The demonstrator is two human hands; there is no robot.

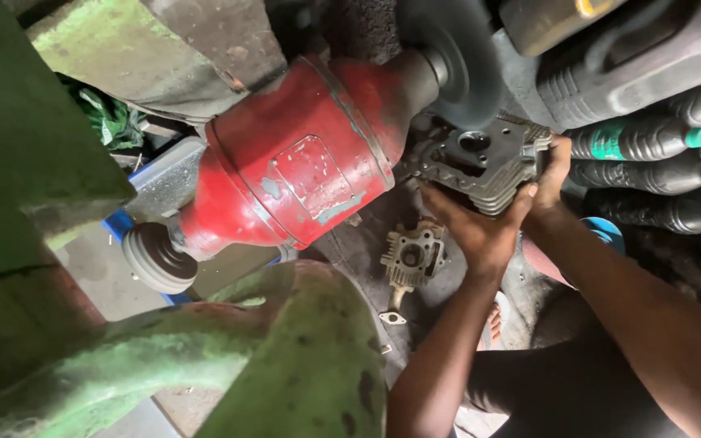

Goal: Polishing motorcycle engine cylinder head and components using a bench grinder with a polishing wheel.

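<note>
Head view looks down on a red bench grinder point(298, 166) mounted on a green-painted stand point(285, 357). Both of the person's hands are clamped on a finned grey engine cylinder head point(480, 162), which sits just right of the grinder body and directly under the dark spinning wheel point(456, 57) at the grinder's right end. Whether the part touches the wheel I cannot tell, since the wheel's lower edge blurs over it. The left hand point(476, 231) cups the cylinder head from below, fingers spread against its fins. The right hand point(552, 166) grips its right side, thumb along the edge. The 2 hands lie close together with the part between them.

A pale wire brush wheel point(156, 258) sits on the grinder's left end. Below the held part, on the dark, grimy floor point(359, 243), lies a 2nd, smaller metal engine casting point(411, 255), with a small flat gasket point(393, 318) near it. Along the right edge a row of dark plastic bottles point(651, 174) with green and blue caps lies on its side, and a grey plastic jerrycan point(634, 57) rests above them.
</note>
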